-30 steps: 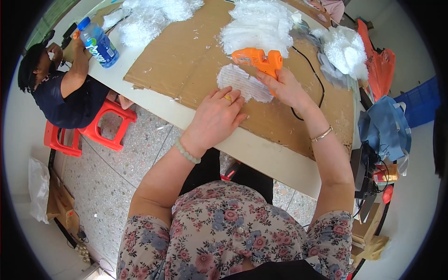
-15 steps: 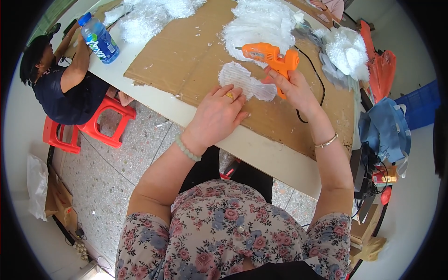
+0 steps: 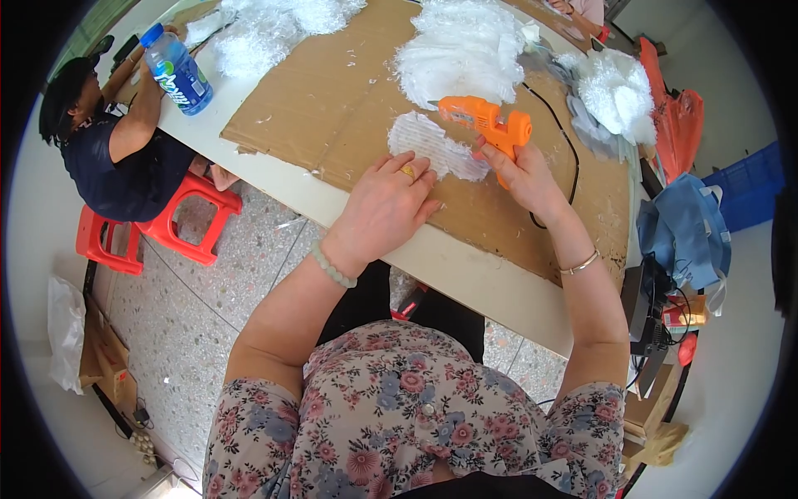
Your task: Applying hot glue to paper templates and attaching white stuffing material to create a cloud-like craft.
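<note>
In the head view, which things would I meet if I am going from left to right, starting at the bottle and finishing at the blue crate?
Blue-capped bottle → left hand → orange glue gun → white fluffy clump → blue crate.

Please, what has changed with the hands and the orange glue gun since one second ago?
The right hand has moved the orange glue gun to the right and slightly nearer the body; nothing was grasped or released. The left hand stayed at the near edge of the ragged white piece, itself unmoved.
</note>
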`<state>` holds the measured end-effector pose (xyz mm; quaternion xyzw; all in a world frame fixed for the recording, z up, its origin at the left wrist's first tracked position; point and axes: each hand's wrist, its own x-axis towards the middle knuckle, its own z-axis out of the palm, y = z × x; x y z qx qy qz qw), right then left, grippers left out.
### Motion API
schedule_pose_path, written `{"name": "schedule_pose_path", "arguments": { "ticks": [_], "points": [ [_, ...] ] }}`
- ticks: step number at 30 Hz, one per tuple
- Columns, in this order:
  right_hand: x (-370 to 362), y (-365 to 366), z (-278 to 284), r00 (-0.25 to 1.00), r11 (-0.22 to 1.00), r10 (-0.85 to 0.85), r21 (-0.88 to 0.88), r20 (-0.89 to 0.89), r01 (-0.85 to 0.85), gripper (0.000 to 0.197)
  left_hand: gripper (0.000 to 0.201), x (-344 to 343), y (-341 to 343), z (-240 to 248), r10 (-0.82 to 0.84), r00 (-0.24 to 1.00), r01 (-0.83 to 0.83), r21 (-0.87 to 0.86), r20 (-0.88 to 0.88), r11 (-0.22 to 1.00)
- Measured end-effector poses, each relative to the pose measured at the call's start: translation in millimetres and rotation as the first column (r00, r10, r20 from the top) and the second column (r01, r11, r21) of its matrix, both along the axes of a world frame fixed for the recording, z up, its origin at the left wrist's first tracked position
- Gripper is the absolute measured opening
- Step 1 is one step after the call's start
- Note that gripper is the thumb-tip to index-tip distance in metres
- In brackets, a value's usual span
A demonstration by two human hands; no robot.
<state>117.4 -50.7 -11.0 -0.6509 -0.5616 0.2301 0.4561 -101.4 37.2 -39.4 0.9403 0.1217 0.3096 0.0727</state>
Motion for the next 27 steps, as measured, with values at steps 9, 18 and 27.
{"name": "schedule_pose_path", "arguments": {
  "ticks": [9,18,27],
  "points": [
    [-5.2,-0.4,20.3,0.997,0.989,-0.036,-0.148,-0.076,0.024,0.032,0.031,-1.3,-0.2,0.2,0.002,1.0,-0.002,0.003,-0.006,1.0],
    [-28.3,20.5,5.4,0.989,0.997,0.077,-0.027,0.126,-0.074,0.03,0.031,0.7,0.3,2.7,-0.007,1.0,0.007,-0.008,-0.006,1.0],
    [-48.2,14.5,26.2,0.525,0.877,-0.247,0.419,0.815,-0.237,0.031,0.03,0.4,-4.5,9.1,-0.017,1.0,0.017,-0.005,-0.014,1.0]
  ]
}}
